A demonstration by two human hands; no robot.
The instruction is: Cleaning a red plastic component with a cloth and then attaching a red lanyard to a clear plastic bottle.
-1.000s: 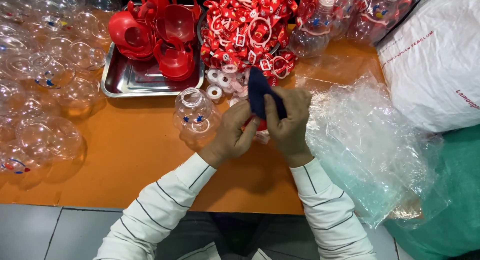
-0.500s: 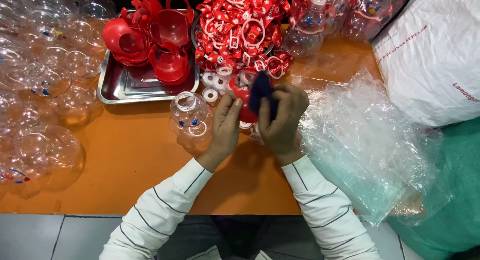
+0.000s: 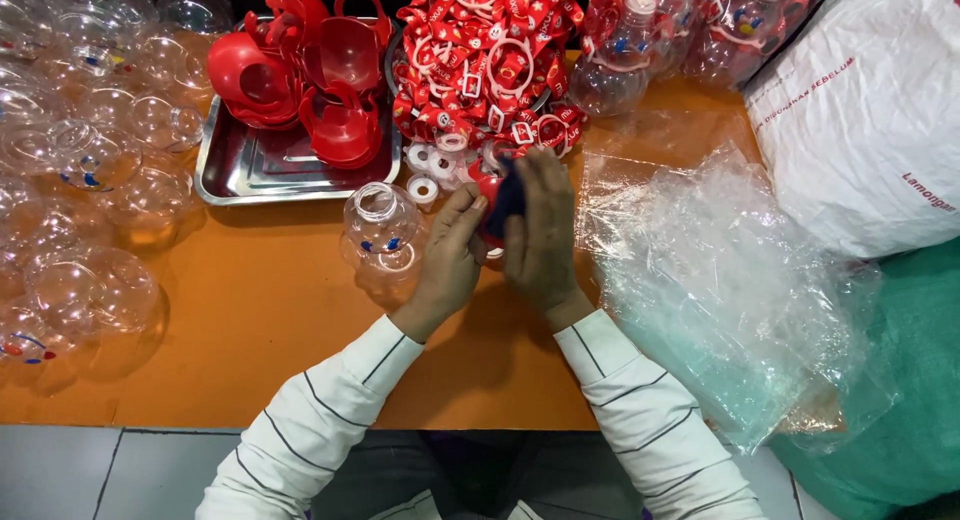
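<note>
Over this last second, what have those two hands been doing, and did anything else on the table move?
Both hands, left hand and right hand, carried the dark blue and red piece away from the body, toward the pile of red straps, keeping hold of it. The clear bottle, metal tray and plastic bags stayed put.

Both forearms, in white sleeves with thin dark stripes, reach up from six o'clock and converge toward twelve. The left hand (image 3: 450,265) is curled, thumb and fingertips pointing to one o'clock. The right hand (image 3: 542,235) stands just beside it, back facing the camera, fingers extended toward twelve.
</note>
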